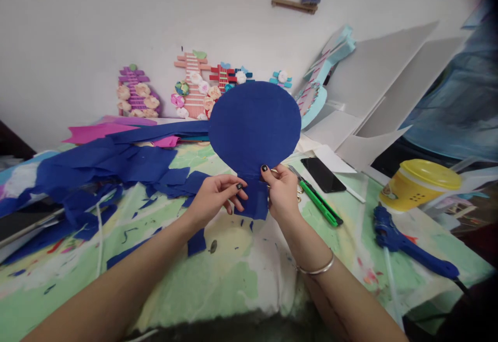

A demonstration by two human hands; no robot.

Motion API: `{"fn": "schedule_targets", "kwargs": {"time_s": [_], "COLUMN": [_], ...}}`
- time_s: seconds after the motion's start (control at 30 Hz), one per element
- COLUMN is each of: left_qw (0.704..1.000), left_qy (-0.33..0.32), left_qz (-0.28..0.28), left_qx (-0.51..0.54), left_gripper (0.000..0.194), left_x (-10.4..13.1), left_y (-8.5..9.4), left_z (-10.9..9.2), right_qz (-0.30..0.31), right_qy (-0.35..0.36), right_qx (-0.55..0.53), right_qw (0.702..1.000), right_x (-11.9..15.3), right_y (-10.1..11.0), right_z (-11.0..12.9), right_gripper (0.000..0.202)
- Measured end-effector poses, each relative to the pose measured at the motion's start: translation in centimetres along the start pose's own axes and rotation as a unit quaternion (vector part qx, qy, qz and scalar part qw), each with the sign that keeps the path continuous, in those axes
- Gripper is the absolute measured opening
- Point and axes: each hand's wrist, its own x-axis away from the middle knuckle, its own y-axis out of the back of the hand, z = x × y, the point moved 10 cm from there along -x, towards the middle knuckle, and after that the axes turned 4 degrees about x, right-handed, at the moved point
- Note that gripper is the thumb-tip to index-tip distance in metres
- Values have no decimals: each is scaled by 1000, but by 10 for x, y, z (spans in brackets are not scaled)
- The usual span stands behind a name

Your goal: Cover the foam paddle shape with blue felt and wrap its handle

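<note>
In the head view, both forearms reach up from the lower edge over the desk (187, 285), angling in toward each other. The right hand (282, 189) is bent inward at the wrist, its thumb laid on the front and clamped with the fingers on the neck of the blue cutout (254, 124). The left hand (218, 196) points inward with curled fingers at the left edge of the cutout's lower tab; whether they grip it, I cannot tell. The cutout stands upright, its broad rounded part above both hands and its tab between them. Blue scraps (93, 165) lie beyond the left hand, while a green cutter (319, 204) and a black phone (322, 174) lie just beside the right hand, well short of the blue glue gun (408, 251)
</note>
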Motion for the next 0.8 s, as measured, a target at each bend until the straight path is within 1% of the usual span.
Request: {"fn": "schedule_targets", "kwargs": {"time_s": [0.07, 0.13, 0.23, 0.27, 0.3, 0.33, 0.47, 0.6, 0.67, 0.73, 0.8], "left_qw": [999, 995, 983, 981, 981, 983, 993, 996, 995, 992, 989], "left_qy": [-17, -46, -96, -106, -109, -108, -89, -71, -78, -91, -104], "left_qz": [-22, -61, -128, -141, -144, -136, -78, -59, -63, -79, -99], "left_qx": [-32, -67, -89, -83, -73, -58, -3, 20, 23, 24, 29], "left_gripper": [25, 24, 36, 38, 38, 36, 30, 27, 25, 24, 25], "left_x": [0, 1, 3, 3, 3, 1, -4, -5, -4, -3, -3], "left_y": [4, 11, 23, 25, 26, 25, 15, 12, 15, 20, 27], "left_z": [-3, -7, -13, -13, -12, -11, -5, -3, -5, -8, -10], "right_qz": [10, 21, 34, 36, 38, 41, 67, 101, 124, 150, 169], "right_qy": [-17, -28, -41, -44, -47, -50, -52, -42, -26, 6, 37], "right_qx": [-21, -44, -63, -65, -67, -69, -73, -51, -23, 28, 87], "right_qw": [1000, 998, 997, 996, 996, 996, 994, 993, 992, 988, 981], "right_x": [2, 5, 7, 8, 8, 8, 10, 11, 11, 12, 12], "right_y": [-4, -8, -12, -13, -13, -14, -19, -24, -27, -30, -33], "right_z": [-2, -3, -2, -2, -2, -2, -1, 3, 8, 15, 20], "right_gripper": [26, 27, 28, 28, 28, 29, 29, 28, 28, 30, 37]}}
